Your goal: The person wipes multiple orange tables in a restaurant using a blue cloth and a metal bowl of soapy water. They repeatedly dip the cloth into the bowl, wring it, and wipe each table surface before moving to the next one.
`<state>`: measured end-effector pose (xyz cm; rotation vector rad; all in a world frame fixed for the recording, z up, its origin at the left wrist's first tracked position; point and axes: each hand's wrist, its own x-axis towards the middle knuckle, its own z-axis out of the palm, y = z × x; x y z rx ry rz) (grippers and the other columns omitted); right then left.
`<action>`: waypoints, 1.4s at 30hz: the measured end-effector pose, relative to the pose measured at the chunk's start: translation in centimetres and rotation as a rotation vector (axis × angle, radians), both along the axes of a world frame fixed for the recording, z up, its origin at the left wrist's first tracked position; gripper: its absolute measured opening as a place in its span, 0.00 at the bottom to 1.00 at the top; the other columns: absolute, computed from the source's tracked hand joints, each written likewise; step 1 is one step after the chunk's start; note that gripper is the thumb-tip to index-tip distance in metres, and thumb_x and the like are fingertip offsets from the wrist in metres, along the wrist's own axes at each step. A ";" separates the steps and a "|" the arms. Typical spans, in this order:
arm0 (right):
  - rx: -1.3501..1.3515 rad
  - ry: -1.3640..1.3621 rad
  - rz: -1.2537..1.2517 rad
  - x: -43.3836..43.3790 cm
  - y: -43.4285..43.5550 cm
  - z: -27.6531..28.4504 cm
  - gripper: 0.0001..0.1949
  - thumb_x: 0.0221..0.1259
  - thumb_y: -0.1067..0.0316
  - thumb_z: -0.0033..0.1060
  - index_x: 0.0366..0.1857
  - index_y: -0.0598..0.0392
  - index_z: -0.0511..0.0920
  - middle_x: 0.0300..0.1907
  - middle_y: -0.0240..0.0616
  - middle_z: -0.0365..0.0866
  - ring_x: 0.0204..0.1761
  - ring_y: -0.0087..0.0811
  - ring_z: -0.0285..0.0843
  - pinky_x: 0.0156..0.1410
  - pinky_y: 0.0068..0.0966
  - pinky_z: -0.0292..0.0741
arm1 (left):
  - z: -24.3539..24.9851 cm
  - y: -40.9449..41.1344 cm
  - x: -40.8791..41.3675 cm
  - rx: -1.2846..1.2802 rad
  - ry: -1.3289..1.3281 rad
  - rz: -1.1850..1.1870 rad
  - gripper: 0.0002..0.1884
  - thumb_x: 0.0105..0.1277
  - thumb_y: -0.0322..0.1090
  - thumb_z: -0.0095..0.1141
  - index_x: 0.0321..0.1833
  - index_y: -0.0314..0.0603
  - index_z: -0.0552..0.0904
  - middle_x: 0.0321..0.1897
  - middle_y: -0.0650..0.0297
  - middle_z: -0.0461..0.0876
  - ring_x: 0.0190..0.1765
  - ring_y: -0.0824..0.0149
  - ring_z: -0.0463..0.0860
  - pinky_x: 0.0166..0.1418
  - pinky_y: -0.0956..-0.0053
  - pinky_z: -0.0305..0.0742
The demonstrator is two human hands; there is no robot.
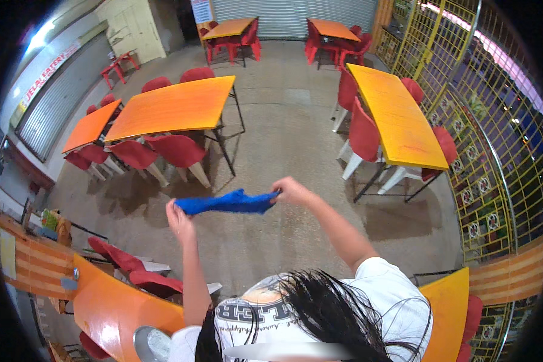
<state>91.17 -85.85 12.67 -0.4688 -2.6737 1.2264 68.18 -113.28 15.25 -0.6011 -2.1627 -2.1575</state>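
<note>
A blue cloth (228, 203) is stretched out sideways in the air before me, above the concrete floor (271, 149). My left hand (181, 221) pinches its left end, with the fingers pointing away from me. At the other end, my right hand (292, 191) grips the cloth's corner in closed fingers. The cloth sags slightly and looks creased along its upper edge. Both arms reach forward, well apart from the tables.
Ahead on the left stands an orange table (176, 106) with red-backed chairs (176, 150). A yellow-orange table (396, 115) is ahead on the right, near a yellow metal grille (484, 181). Beside me, another orange table (113, 303) bears a metal basin (151, 344).
</note>
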 end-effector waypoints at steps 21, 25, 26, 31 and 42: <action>-1.065 0.160 -0.732 6.4 24.4 -12.4 0.15 0.63 0.74 0.63 0.53 0.61 0.80 0.49 0.40 0.86 0.46 0.33 0.85 0.58 0.35 0.80 | -16.0 43.3 -2.9 -0.532 -0.742 -1.142 0.13 0.66 0.39 0.64 0.51 0.51 0.80 0.46 0.73 0.82 0.47 0.73 0.77 0.47 0.66 0.71; -0.850 0.292 -0.907 5.1 29.6 -12.3 0.12 0.60 0.66 0.71 0.44 0.59 0.85 0.43 0.36 0.88 0.41 0.29 0.84 0.51 0.29 0.79 | -15.9 48.5 -6.6 -0.509 -0.531 -1.073 0.10 0.65 0.41 0.66 0.45 0.49 0.84 0.36 0.74 0.84 0.37 0.76 0.77 0.41 0.76 0.68; -0.765 0.297 -1.005 5.4 31.2 -12.2 0.12 0.59 0.65 0.72 0.43 0.59 0.86 0.42 0.36 0.88 0.41 0.28 0.84 0.50 0.28 0.78 | -15.4 50.4 -6.8 -0.447 -0.521 -1.094 0.10 0.64 0.42 0.68 0.40 0.44 0.85 0.33 0.74 0.83 0.35 0.75 0.78 0.39 0.78 0.68; 0.163 0.585 -1.333 1.9 38.3 -7.6 0.11 0.59 0.66 0.74 0.41 0.59 0.85 0.39 0.27 0.84 0.38 0.19 0.78 0.48 0.19 0.73 | -12.3 61.1 -10.2 -0.271 -0.055 -0.910 0.11 0.63 0.41 0.70 0.34 0.40 0.87 0.40 0.66 0.86 0.43 0.73 0.81 0.53 0.73 0.73; 0.009 0.767 -1.239 3.0 54.1 1.8 0.18 0.64 0.65 0.69 0.52 0.65 0.77 0.48 0.39 0.82 0.49 0.30 0.78 0.58 0.28 0.74 | -4.2 81.0 -4.3 0.173 -0.455 -0.896 0.15 0.63 0.37 0.71 0.48 0.36 0.87 0.39 0.67 0.88 0.40 0.75 0.82 0.49 0.79 0.75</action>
